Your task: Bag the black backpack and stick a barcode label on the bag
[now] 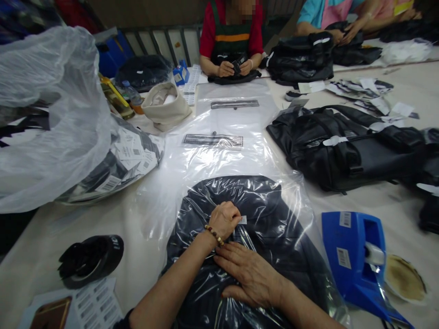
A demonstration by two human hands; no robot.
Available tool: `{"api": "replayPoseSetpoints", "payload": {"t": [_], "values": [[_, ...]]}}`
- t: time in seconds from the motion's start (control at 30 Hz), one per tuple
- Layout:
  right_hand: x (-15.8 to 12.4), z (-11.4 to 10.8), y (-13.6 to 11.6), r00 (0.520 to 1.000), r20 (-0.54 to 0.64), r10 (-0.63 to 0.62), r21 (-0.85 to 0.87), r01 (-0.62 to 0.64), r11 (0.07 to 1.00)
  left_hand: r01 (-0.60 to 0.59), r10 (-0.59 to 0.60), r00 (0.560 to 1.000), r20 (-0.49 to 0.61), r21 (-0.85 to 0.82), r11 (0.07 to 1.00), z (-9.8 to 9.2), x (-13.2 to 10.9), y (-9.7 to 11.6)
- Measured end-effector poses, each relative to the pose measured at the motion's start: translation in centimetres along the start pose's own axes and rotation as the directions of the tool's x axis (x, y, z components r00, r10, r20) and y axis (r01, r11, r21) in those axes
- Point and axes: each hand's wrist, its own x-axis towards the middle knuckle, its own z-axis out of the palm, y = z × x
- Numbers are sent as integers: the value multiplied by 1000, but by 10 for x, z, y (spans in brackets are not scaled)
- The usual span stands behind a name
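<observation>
A black bag (274, 228) lies flat inside a clear plastic bag, at the bottom centre. My left hand (225, 221), with a beaded bracelet at its wrist, rests on the plastic with its fingers curled in; a small white label (243, 220) shows at its fingertips, and whether the fingers grip the label or plastic is too small to tell. Just below it, my right hand (252, 276) lies flat on the wrapped bag with its fingers stretched out. Beyond the bag, clear plastic bags with printed strips (213, 140) are spread over the table.
A blue tape dispenser (348, 256) stands at the right, near a round lid-like object (405, 278). Black bags (370, 155) lie behind it. Left are a plastic sack (61, 123), a black tape-like roll (91, 260), label sheets (96, 304) and a phone (51, 314). People work across the table.
</observation>
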Motion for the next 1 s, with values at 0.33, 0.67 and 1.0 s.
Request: {"api": "replayPoseSetpoints", "payload": {"t": [0.33,0.67,1.0], "values": [[1,-1,0,998,-62,-31,-6,31,1000,-48,51,998,-43,61,997,8,-3,-3],[2,-4,-1,1000,7,-7,35,6,999,-61,69,994,-80,91,994,15,-6,-5],[3,-5,-2,999,-27,-16,48,17,999,22,-12,984,-180,55,998,18,-9,-6]]}}
